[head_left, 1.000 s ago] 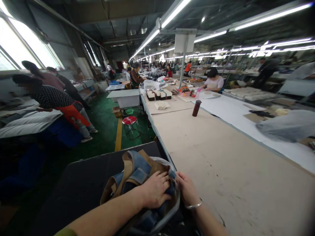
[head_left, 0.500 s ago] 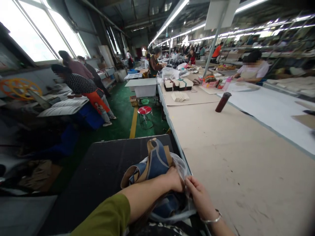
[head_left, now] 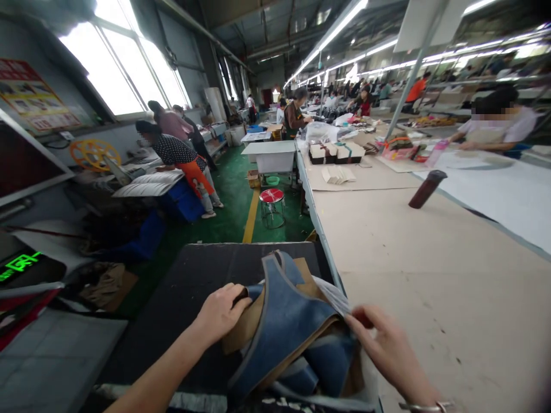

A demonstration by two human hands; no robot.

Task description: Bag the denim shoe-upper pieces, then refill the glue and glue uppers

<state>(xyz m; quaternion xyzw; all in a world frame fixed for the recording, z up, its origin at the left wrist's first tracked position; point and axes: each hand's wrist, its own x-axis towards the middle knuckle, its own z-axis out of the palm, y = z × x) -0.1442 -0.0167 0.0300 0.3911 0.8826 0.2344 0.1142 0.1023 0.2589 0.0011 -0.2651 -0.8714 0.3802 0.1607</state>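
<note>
Blue leather-like cut pieces point(head_left: 293, 312) with tan undersides lie bunched in front of me, partly inside a clear plastic bag point(head_left: 333, 293). My left hand point(head_left: 221, 312) is closed on the left edge of these pieces, its fingers curled over the rim of one. At the right side, my right hand point(head_left: 383, 335) pinches the edge of the bag between thumb and fingers. The bag's lower part is mostly hidden behind the pieces. Beneath everything is a black-topped surface point(head_left: 193, 298).
A long paper-covered table point(head_left: 396, 252) runs along my right, with a dark red bottle point(head_left: 427, 189) on it. Ahead on the green floor stands a red-topped stool point(head_left: 271, 198). People work at the left, ahead and at the right. A green-lit display point(head_left: 19, 264) is at far left.
My left hand has come out of the bag and moved left onto the pieces' edge. The blue pieces now spread higher and wider. My right hand stays at the bag. The view has turned left.
</note>
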